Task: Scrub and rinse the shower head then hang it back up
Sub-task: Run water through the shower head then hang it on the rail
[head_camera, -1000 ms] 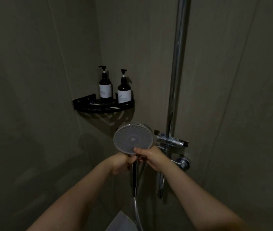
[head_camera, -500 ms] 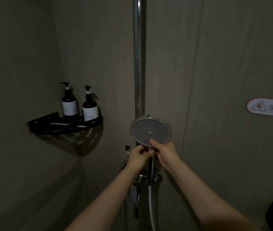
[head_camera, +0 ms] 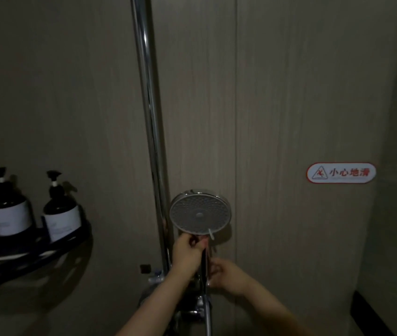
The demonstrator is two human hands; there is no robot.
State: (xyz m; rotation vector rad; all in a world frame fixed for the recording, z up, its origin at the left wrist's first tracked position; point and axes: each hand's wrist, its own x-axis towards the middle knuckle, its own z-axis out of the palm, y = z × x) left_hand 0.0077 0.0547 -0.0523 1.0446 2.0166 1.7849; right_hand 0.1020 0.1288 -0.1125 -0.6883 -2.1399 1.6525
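The round chrome shower head (head_camera: 199,212) faces me, its grey nozzle plate upright just right of the vertical chrome riser pipe (head_camera: 147,112). My left hand (head_camera: 187,251) grips the top of its handle right under the head. My right hand (head_camera: 226,275) is lower, fingers curled at the handle's right side near the hose (head_camera: 208,318); whether it grips the handle I cannot tell. A small white lever sticks out at the head's lower rim.
A black corner shelf (head_camera: 32,251) on the left wall carries two dark pump bottles (head_camera: 9,209) (head_camera: 60,214). The mixer valve (head_camera: 156,278) sits below my hands. A red-and-white slip warning sticker (head_camera: 340,172) is on the right wall panel.
My view has swung right and up, shifting the shelf left. My right hand has dropped from the head's lower rim to the handle below. The left hand keeps its grip.
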